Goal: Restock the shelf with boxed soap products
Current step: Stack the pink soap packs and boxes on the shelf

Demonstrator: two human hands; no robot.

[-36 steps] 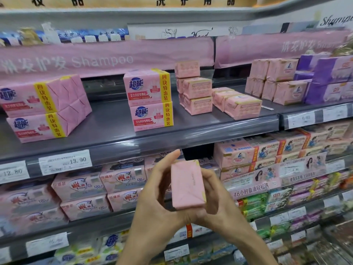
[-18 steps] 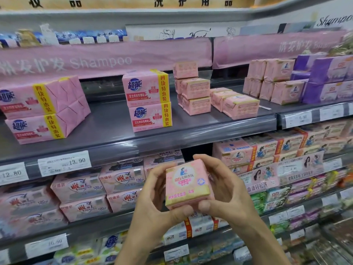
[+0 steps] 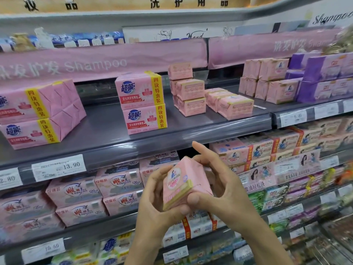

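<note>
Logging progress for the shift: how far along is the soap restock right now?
Done: small pink boxes stand stacked on the upper shelf, with a lower row beside them. In hand: the left hand and right hand hold one pink soap box, not yet placed. Left: shelving that box; bare shelf around the stacks suggests room for more.

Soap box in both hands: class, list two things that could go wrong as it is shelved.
1. The soap box sits tilted between the left hand and right hand, whose index finger is lifted off it; it could slip.
2. The stacked pink boxes on the shelf look uneven; a nudge might topple them.
</note>
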